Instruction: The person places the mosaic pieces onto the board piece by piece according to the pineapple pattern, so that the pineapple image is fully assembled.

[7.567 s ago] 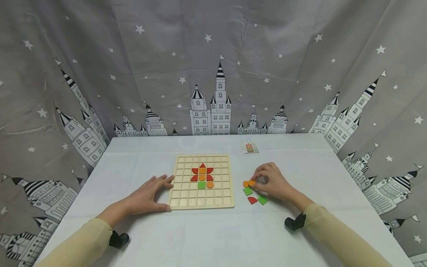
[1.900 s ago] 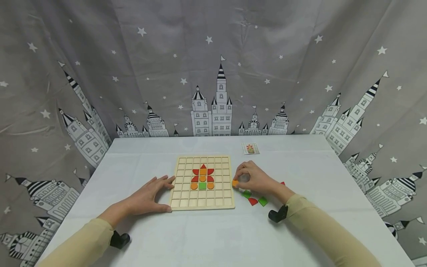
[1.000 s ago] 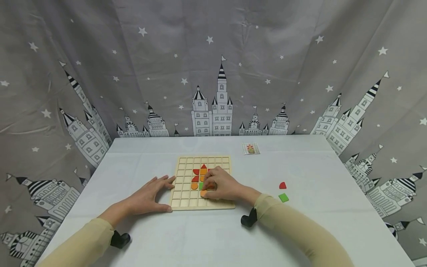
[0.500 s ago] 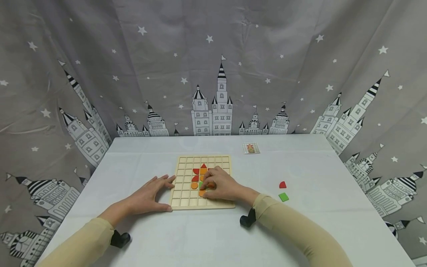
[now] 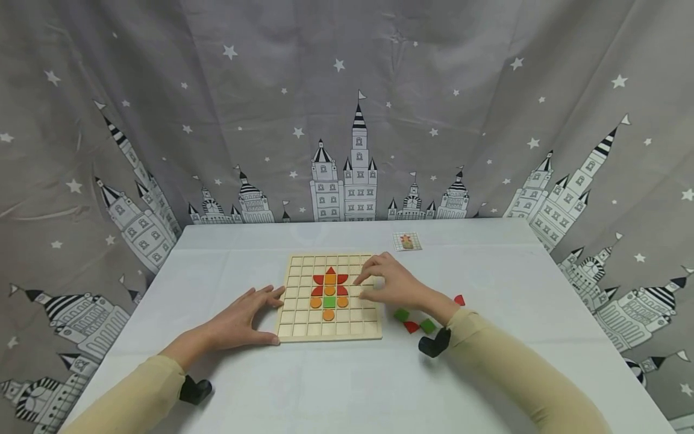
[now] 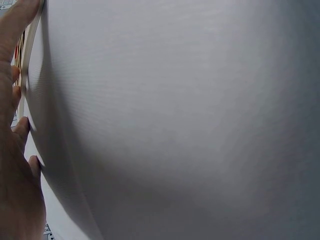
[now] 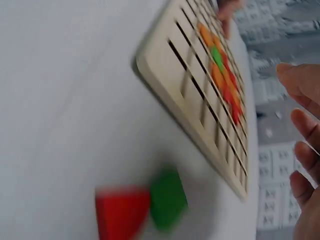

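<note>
Board [image 5: 303, 328] holds red, orange, green pieces [image 5: 328, 289]; hands relaxed: left [image 5: 238, 316] touching board, right [image 5: 398, 286] empty.

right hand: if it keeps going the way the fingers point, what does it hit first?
The right hand hovers over the wooden grid board's right columns, fingers pointing left. Straight on, it would probably first meet the red petal piece of the flower pattern, though its height above the board is unclear.

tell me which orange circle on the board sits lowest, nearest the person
The single orange circle in the row below the green square; the other orange pieces sit beside or above that square.
</note>
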A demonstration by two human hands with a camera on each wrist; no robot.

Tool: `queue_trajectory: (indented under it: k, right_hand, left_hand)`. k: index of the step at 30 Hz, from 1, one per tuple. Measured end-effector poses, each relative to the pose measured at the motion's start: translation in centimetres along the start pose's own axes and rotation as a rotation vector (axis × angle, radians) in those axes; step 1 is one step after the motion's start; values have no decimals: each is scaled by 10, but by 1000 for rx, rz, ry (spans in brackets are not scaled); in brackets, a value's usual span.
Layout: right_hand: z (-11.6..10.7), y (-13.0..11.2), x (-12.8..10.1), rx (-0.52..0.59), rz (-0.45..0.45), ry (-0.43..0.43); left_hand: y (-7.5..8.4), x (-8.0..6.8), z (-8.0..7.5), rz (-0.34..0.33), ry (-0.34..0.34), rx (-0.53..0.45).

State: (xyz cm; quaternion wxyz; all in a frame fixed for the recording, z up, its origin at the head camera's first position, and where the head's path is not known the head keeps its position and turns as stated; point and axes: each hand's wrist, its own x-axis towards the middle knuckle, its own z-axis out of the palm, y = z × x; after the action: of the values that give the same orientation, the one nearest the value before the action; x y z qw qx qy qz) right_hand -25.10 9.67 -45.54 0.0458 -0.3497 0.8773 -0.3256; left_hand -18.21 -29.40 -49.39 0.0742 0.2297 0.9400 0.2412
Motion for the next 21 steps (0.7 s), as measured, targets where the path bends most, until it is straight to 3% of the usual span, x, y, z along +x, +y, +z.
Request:
queue_trajectory:
  k: [10, 15, 21]
  right_hand:
    - [-57, 37, -64, 27, 183, 74]
    - [-70, 58, -100, 14, 246, 83]
    - [-75, 80, -138, 49, 290, 34]
  left_hand:
    - [-1, 1, 0, 7, 5, 2]
    - [-1, 1, 1, 14, 9, 8]
    - [0, 0, 0, 18, 9, 3]
